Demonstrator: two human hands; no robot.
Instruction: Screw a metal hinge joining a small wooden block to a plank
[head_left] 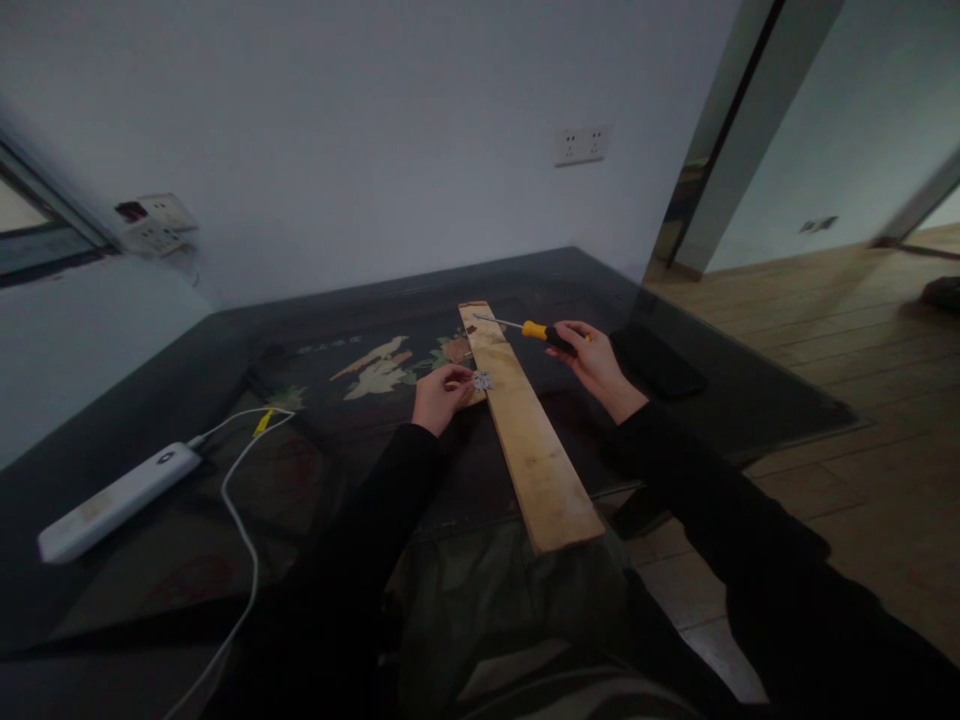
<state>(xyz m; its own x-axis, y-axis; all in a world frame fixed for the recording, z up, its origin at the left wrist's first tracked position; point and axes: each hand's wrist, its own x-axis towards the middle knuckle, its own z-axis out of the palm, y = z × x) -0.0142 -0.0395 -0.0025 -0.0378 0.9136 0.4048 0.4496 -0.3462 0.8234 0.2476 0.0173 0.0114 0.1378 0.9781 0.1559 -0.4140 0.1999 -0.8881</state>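
Note:
A long wooden board lies on the dark table, its near end sticking out over the front edge. My left hand pinches a small metal hinge-like plate at the board's left side. Part of another pale wooden piece shows beneath those fingers. In my right hand is a screwdriver with a yellow and black handle. Its shaft points left, with the tip over the far part of the board; whether it touches the wood I cannot tell.
On the left of the dark table lies a white power bank with a white cable trailing toward me. A dark flat object, seemingly a phone, lies right of my right hand. A wall with sockets stands behind the table.

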